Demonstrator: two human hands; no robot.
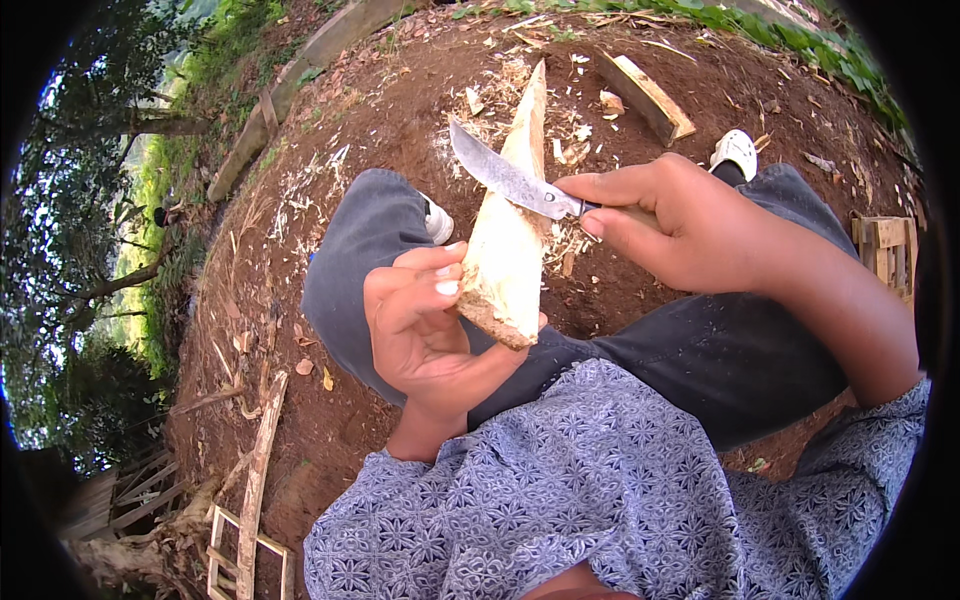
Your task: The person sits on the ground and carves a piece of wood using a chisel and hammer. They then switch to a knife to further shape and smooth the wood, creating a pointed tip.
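Observation:
My left hand [425,320] grips the near, thick end of a pale wood piece [505,245], fingers on its left side and thumb beneath its near end. The piece points away from me and narrows to a tip at the far end. In my right hand [675,225] is the dark handle of a knife [508,178] with a broad, curved, stained blade. The blade lies across the wood's upper face around its middle, its tip pointing to the far left. Whether the edge bites into the wood, I cannot tell.
Brown soil carries scattered wood shavings [500,80]. A wood block [648,98] lies at the far right, near my shoe [736,152]. A slatted wooden crate [886,250] stands at right. At lower left are a long plank [258,480] and a wooden frame [287,570]. My knees flank the work.

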